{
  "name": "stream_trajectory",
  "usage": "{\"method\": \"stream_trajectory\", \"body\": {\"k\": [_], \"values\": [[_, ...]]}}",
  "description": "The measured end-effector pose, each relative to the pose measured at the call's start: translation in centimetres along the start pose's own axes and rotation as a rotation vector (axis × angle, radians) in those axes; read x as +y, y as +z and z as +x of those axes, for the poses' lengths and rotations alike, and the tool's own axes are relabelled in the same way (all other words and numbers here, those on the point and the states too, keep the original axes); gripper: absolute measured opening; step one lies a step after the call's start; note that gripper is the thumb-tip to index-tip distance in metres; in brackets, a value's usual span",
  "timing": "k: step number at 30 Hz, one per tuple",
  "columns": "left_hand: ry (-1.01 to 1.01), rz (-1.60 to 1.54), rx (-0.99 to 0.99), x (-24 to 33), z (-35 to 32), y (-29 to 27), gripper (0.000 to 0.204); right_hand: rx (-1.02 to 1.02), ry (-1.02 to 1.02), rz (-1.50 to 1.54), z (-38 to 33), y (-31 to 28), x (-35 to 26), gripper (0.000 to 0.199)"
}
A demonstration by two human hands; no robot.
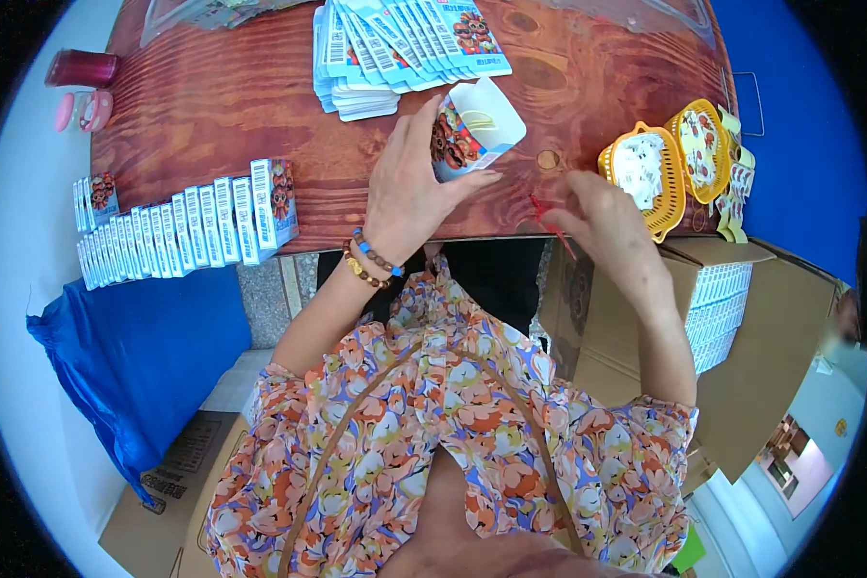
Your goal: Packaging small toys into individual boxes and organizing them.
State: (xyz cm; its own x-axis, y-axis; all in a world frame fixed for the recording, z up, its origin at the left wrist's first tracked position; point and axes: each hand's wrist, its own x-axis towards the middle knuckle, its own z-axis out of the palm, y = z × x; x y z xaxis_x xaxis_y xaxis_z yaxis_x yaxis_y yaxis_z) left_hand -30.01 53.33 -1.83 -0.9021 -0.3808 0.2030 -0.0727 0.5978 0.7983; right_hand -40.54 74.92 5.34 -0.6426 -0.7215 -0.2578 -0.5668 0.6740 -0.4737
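Observation:
My left hand (416,183) is closed round a small open carton (458,140), blue and white with a printed picture of reddish-brown characters. Its top gapes toward me, and a pale yellowish piece (478,120) shows inside. The thumb lies along the carton's near side and the fingers along its left. To the right, my right hand (615,231) is over the table's front edge, fingers curled and pinching a thin red cord-like thing (555,226) that hangs below them. Just beyond that hand stands a yellow basket (669,207) holding small white pieces.
Flat printed cartons (395,48) lie stacked at the back of the wooden table (337,159). Filled-out cartons (207,226) stand in a row at left. A second yellow basket (684,114) holds printed pieces; a paper strip (737,197) hangs beside it. An open cardboard box (771,337) with packed cartons stands at right.

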Motion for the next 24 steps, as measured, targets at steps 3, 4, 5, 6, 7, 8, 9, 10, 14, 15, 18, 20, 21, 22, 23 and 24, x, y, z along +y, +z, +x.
{"method": "stream_trajectory", "body": {"k": [3,4,5,6,7,8,9,10,14,15,18,20,21,22,23,24], "values": [[0.036,0.016,0.007,-0.3,-0.1,0.6,0.093,-0.035,-0.009,-0.117,0.0,3.2,2.4,0.018],[0.036,0.024,0.016,-0.1,0.0,0.5,0.093,-0.08,0.003,-0.042,-0.1,3.4,2.6,0.016],[-0.028,-0.051,-0.037,0.3,0.0,0.4,0.093,-0.077,-0.009,-0.041,-0.1,3.5,2.5,0.016],[-0.094,-0.128,-0.094,0.6,-0.1,0.4,0.092,-0.073,0.005,-0.069,-0.3,3.8,2.4,0.016],[0.088,0.111,-0.035,0.3,-0.4,0.8,0.092,-0.068,0.019,-0.098,-0.3,4.0,2.3,0.016],[0.099,0.161,-0.034,0.3,-0.6,0.8,0.092,-0.067,0.011,-0.097,0.0,4.0,2.2,0.016],[0.109,0.209,-0.035,0.5,-0.7,0.7,0.092,-0.043,0.027,0.004,0.2,4.0,2.2,0.016],[0.109,0.211,-0.032,0.5,-0.8,0.6,0.092,-0.02,0.044,0.104,0.4,4.0,2.2,0.018],[0.006,-0.005,-0.059,0.2,-0.7,0.3,0.091,0.121,-0.215,0.099,0.3,3.4,3.2,0.025],[-0.003,-0.115,-0.054,0.0,-1.0,0.1,0.09,0.065,-0.034,0.308,0.5,1.3,1.7,0.027],[-0.008,0.15,-0.091,0.9,-1.2,-0.1,0.088,0.251,0.103,0.747,0.9,-2.6,-1.1,0.026],[0.006,0.136,-0.07,1.1,-1.7,-0.1,0.088,0.344,0.011,0.774,2.0,-3.8,-4.3,0.025],[0.027,0.115,-0.055,1.2,-1.8,0.0,0.088,0.444,-0.074,0.796,2.5,-3.9,-5.3,0.024],[0.032,0.112,-0.058,1.5,-1.8,0.2,0.088,0.449,-0.071,0.793,3.3,-3.6,-5.5,0.024],[0.043,0.13,-0.053,1.7,-1.9,0.3,0.088,0.475,-0.141,0.77,4.4,-3.1,-5.4,0.024],[0.049,0.153,-0.043,1.7,-2.0,0.3,0.088,0.495,-0.216,0.75,5.2,-2.5,-5.2,0.024]]}}
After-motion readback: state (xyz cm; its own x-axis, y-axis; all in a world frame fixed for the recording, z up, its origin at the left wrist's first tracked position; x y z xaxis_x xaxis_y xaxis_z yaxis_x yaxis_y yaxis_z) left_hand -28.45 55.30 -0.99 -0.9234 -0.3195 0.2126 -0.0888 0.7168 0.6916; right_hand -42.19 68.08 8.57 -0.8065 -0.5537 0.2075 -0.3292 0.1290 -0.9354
